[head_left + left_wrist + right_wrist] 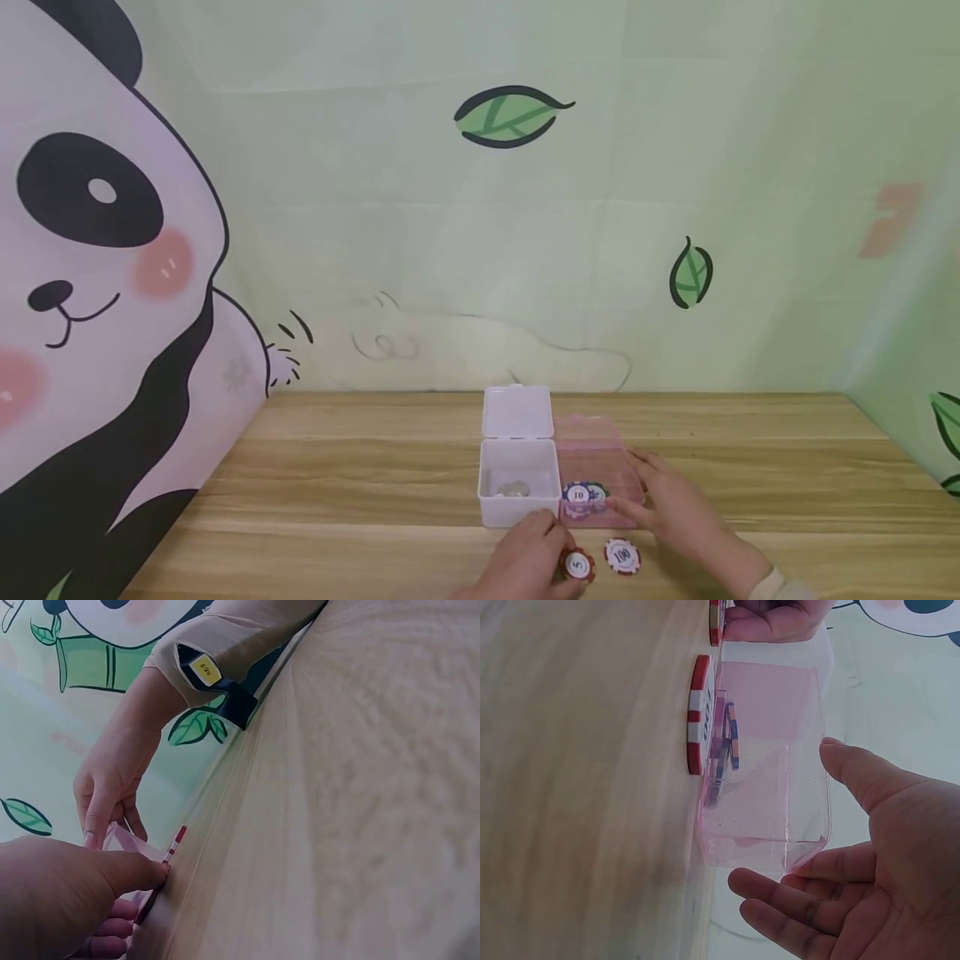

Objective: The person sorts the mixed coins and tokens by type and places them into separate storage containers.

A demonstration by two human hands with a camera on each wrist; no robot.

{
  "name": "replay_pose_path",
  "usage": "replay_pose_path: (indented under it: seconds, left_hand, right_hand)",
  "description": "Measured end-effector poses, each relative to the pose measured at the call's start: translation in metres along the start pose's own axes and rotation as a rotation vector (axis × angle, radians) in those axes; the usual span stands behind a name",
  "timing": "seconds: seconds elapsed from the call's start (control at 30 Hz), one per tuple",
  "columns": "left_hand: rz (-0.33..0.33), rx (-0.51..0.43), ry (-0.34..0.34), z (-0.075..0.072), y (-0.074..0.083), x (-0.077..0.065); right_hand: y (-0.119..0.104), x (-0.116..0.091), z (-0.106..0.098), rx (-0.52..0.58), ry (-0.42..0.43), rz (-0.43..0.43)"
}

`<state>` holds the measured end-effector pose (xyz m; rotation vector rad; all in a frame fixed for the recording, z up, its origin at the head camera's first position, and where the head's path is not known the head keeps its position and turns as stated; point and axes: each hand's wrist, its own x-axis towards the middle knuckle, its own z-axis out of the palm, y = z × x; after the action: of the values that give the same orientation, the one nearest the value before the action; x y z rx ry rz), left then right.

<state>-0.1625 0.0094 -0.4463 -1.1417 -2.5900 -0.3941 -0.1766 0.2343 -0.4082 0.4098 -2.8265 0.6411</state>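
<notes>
My left hand pinches a dark red poker chip marked 5 by its edge, low over the table in front of the boxes. To the right of that lies a red-and-white poker chip marked 100. My right hand rests at the right side of a translucent pink box, with the thumb at its rim and relaxed fingers by its side wall, best seen in the right wrist view. Inside the pink box are several chips, with a blue poker chip marked 10 on top.
Against the pink box's left side stands a white box with its lid raised, holding several small clear pieces. Both boxes are on a wooden table. A printed panda-and-leaf backdrop rises along the table's back edge.
</notes>
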Motion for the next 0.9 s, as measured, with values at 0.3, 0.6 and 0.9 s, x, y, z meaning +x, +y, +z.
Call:
replay_pose_path:
  seconds: [0.3, 0.6, 0.9]
  left_hand:
    - [-0.051, -0.053, -0.029, 0.0017, 0.0017, 0.0024]
    - [-0.125, -0.133, -0.104, -0.0018, 0.0039, 0.0034]
    - [-0.131, -0.129, -0.117, -0.0037, 0.0034, 0.0043]
  right_hand:
    - [0.0010, 0.0004, 0.0003, 0.005, 0.020, -0.017]
    - [0.0025, 0.0013, 0.0011, -0.015, 0.020, -0.023]
    - [0.0033, 0.0016, 0.0011, -0.018, 0.027, -0.032]
